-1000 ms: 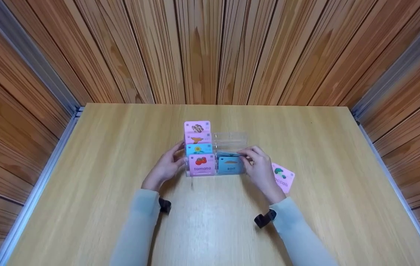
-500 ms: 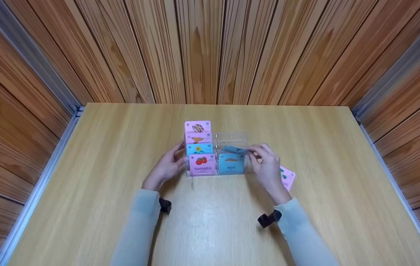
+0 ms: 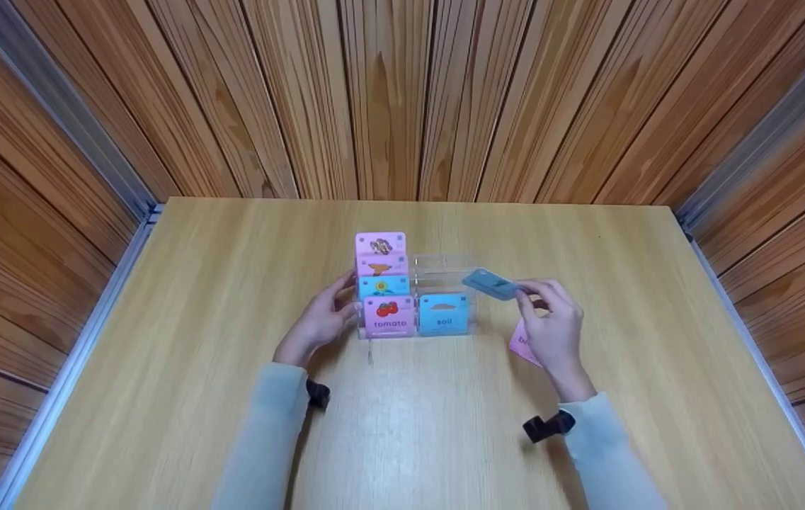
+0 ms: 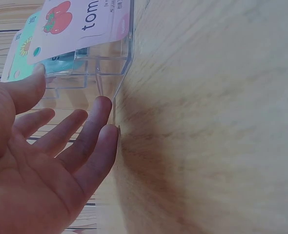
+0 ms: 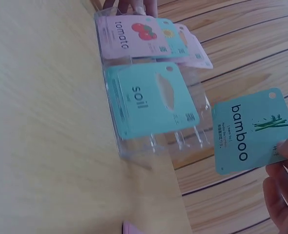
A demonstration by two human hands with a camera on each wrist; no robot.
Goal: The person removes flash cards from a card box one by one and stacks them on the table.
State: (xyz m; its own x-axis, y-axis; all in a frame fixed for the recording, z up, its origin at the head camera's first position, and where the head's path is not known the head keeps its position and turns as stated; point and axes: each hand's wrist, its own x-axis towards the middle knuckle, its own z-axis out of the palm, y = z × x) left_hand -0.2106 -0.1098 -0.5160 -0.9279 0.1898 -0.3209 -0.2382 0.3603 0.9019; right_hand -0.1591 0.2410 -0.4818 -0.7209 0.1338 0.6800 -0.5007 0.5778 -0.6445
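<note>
A clear tiered card holder (image 3: 444, 265) stands mid-table. Its left column holds several cards, the front one a pink "tomato" card (image 3: 389, 316) (image 4: 80, 22) (image 5: 127, 36). A blue "soil" card (image 3: 444, 314) (image 5: 151, 100) fills the right column's front slot; the slots behind it are bare. My right hand (image 3: 551, 322) pinches a blue "bamboo" card (image 3: 491, 283) (image 5: 251, 129) by its edge, lifted up and to the right of the holder. My left hand (image 3: 321, 319) (image 4: 51, 146) rests with straight fingers against the holder's left side.
A pink card (image 3: 521, 343) lies flat on the wooden table (image 3: 197, 397) right of the holder, mostly hidden by my right hand. Wood-panelled walls close in the table on three sides.
My right hand has drawn the blue bamboo card up out of the holder's right column and carried it to the right. The left hand has stayed against the holder.
</note>
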